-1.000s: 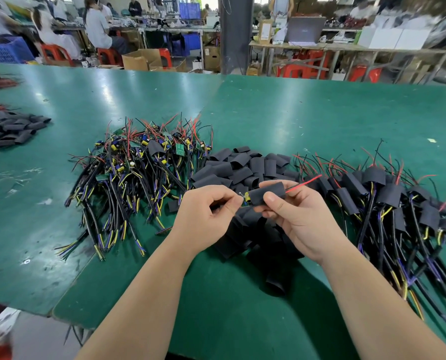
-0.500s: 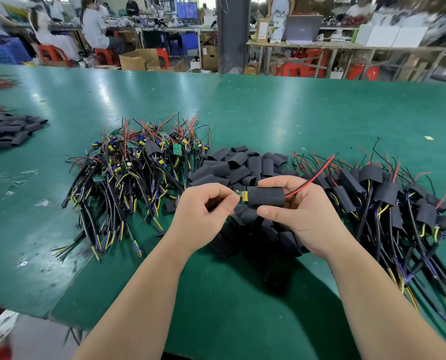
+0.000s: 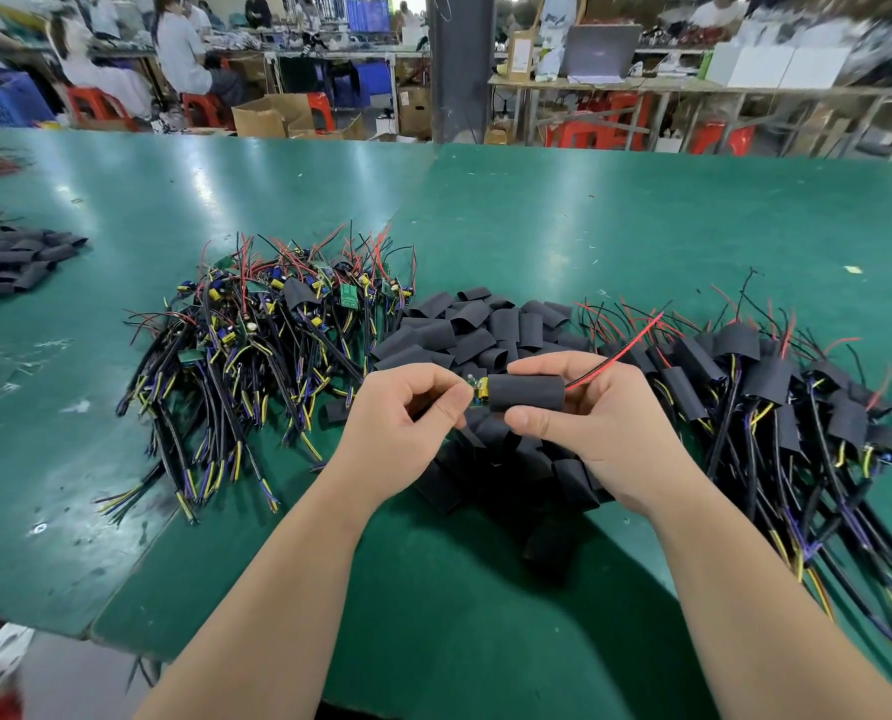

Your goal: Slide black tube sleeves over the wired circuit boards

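My right hand [image 3: 597,423] grips a black tube sleeve [image 3: 527,393] lying level between thumb and fingers. A small circuit board [image 3: 477,392] with yellow and green parts sticks out of the sleeve's left end, and my left hand [image 3: 407,413] pinches that end. Red and black wires [image 3: 623,348] leave the sleeve's right end and slant up to the right. Beneath my hands lies a heap of loose black sleeves [image 3: 485,330]. Bare wired boards [image 3: 257,345] are piled to the left, sleeved ones [image 3: 776,397] to the right.
The green table [image 3: 589,231] has a seam running toward me on the left and a front edge near my forearms. A second heap of black sleeves [image 3: 13,262] lies at the far left. People sit at benches beyond the table, by a dark pillar [image 3: 459,65].
The sleeve has turned from tilted to level and risen slightly. More of the board's end shows at its left, and the red wire has swung upward to the right.
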A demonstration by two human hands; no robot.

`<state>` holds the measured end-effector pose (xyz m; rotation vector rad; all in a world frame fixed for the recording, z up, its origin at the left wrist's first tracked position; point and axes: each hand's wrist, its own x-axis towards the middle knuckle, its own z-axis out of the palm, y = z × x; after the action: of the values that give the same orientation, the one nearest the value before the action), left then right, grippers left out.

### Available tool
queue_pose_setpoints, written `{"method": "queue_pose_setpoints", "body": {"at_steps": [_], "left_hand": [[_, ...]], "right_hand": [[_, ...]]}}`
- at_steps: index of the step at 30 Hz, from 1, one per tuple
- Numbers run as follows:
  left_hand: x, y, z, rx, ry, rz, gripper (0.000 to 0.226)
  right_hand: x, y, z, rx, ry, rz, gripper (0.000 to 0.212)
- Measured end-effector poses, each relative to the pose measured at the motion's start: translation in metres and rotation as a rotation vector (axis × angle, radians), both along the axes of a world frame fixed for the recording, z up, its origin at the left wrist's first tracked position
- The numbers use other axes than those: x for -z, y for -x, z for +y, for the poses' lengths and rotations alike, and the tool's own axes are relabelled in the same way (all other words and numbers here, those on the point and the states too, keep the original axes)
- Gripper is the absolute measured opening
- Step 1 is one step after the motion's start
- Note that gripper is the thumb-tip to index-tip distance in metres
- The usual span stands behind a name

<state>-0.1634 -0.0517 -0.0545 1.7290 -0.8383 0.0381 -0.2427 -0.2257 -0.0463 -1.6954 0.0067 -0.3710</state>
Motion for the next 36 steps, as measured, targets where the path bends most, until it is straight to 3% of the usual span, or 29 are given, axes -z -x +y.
{"method": "queue_pose_setpoints", "body": {"at_steps": [7, 14, 20, 23, 26, 36], "left_hand": [[0.0001, 0.0000, -0.0010, 0.001, -0.009, 0.028, 0.027], [-0.0004, 0.0023, -0.0022, 0.000, -0.003, 0.025, 0.025], [-0.0027, 0.0032, -0.0030, 0.020, 0.018, 0.033, 0.023], [-0.0046, 0.0049, -0.0030, 0.070, 0.066, 0.096, 0.024], [-0.0061, 0.0069, -0.0024, 0.129, 0.109, 0.168, 0.022], [-0.0012, 0.0018, -0.0022, 0.083, 0.011, 0.069, 0.016]], "right_hand": [[-0.0049, 0.0012, -0.0021, -0.040, 0.066, -0.025, 0.043], [-0.0032, 0.0033, -0.0042, 0.015, 0.076, -0.021, 0.037], [0.0006, -0.0006, 0.0020, -0.048, -0.179, -0.034, 0.036], [0.0033, -0.0022, 0.0026, -0.113, -0.369, -0.046, 0.032], [0.0033, -0.0017, 0.0020, -0.169, -0.427, -0.055, 0.032], [0.0040, -0.0002, 0.0028, -0.122, -0.237, -0.059, 0.032]]}}
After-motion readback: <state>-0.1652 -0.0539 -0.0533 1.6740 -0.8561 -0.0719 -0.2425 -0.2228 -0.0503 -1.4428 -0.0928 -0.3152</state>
